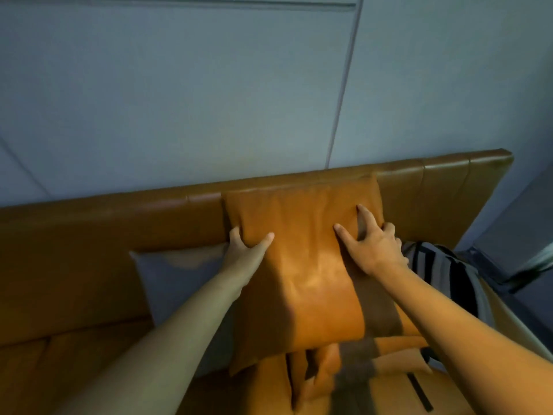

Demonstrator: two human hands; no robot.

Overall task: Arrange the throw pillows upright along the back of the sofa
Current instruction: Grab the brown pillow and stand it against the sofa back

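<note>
**One pillow going up, more waiting**

Both hands hold the orange pillow (302,265) against the sofa back (119,223): the left hand (245,250) pinches its edge, the right hand (374,244) presses flat, fingers spread. A grey pillow (176,280) leans beside it; the striped one (443,274) and other orange ones (314,375) seem unplaced.

A pale blue-grey panelled wall (179,100) rises behind, crossed by a thin dark seam (344,85); grey floor (520,211) shows at right.
</note>
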